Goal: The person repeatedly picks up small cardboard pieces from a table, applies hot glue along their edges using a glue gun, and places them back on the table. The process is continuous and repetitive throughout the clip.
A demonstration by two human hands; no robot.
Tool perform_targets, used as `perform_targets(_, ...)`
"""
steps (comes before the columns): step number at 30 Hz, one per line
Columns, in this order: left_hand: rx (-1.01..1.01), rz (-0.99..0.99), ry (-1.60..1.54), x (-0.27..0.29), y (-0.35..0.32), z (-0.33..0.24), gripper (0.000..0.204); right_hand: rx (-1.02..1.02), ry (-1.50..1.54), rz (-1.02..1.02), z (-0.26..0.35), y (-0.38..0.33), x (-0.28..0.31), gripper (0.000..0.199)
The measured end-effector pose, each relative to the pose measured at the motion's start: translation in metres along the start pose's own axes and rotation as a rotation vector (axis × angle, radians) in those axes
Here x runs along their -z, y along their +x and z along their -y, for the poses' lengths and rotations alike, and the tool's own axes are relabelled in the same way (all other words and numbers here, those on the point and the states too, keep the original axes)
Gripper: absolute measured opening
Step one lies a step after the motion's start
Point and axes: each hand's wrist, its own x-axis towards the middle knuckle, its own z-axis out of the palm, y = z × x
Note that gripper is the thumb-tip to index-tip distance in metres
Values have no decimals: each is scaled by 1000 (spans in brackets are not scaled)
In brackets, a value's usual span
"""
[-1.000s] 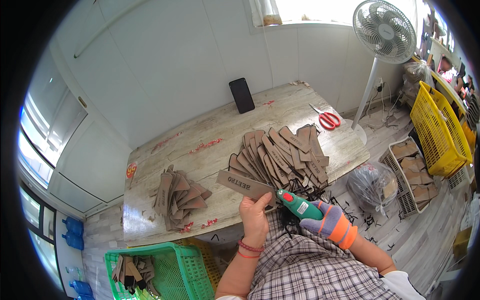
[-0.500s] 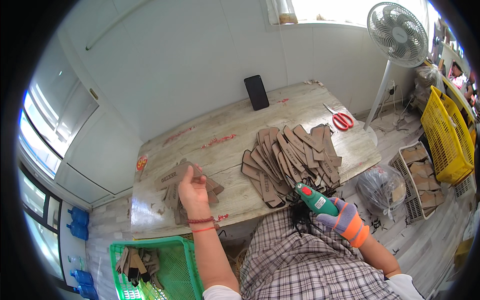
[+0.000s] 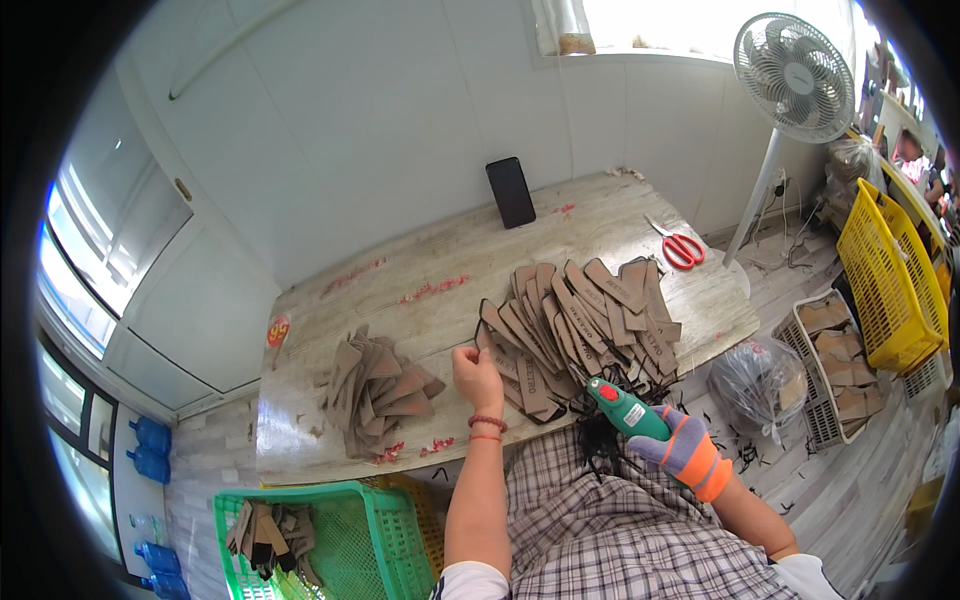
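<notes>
My left hand, bare with a red bead bracelet, is closed at the left edge of a wide pile of brown strap-shaped pieces with black edging. Its fingers pinch the border of an outer brown piece. In my right hand, gloved in purple and orange, is a green hand-held power tool with a red button. The tool's tip points at the pile's near edge and is partly hidden among black trimmings. A smaller heap of brown pieces lies to the left on the table.
Red-handled scissors and an upright black phone are on the wooden table. A green basket sits below left. Right are a clear plastic bag, a crate of brown pieces, a yellow crate and a fan.
My left hand has moved right, from the small heap to the wide pile, and its fingers have closed. The small heap lies uncovered. My right hand and the green tool have barely shifted.
</notes>
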Motion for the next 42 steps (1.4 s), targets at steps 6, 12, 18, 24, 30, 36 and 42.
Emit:
perform_targets(6, 239, -82, -668, 52, -3, -32, 10, 42, -106, 13, 13, 4, -3, 59)
perform_targets(12, -222, 62, 140, 70, 2, -52, 11, 7, -129, 50, 33, 7, -13, 58)
perform_targets(18, 245, 247, -1034, 73, -19, -103, 9, 75, -141, -6, 30, 8, -10, 58)
perform_targets(24, 449, 320, -1125, 47, -64, -126, 14, 76, -12, -47, 18, 8, -5, 56)
perform_targets(30, 510, 374, -1185, 32, -82, -133, 14, 40, 18, -72, 31, -1, 0, 51)
perform_targets(36, 538, 467, -1140, 30, -99, -136, 11, 87, 131, -111, 17, 3, 2, 52)
perform_targets(42, 527, 570, -1131, 33, -113, -133, 10, 95, 177, -109, 17, 2, 7, 50)
